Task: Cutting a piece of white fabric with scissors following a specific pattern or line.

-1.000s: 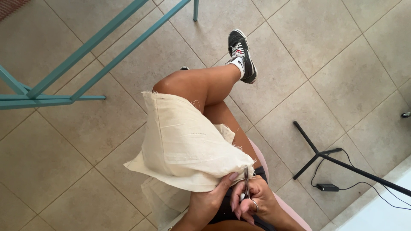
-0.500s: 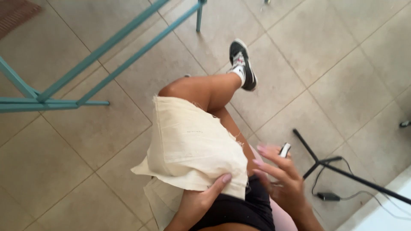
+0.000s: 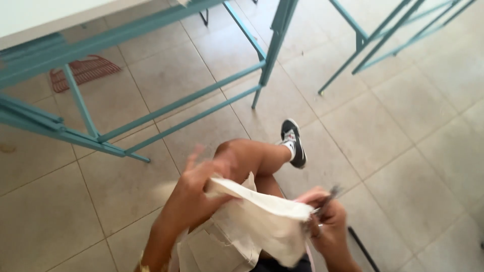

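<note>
Cloth (image 3: 252,221) lifting off the lap since earlier — now stretching between both hands | left hand (image 3: 199,181) pinching its far-left edge | right hand (image 3: 322,214) gripping small dark tool (image 3: 326,199) at near-right edge — blurry | keeping fabric taut is helping.

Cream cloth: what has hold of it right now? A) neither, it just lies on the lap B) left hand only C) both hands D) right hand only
C: the left hand grips the upper edge of the cream cloth, and the right hand pinches its far end along with a small dark tool.
</note>
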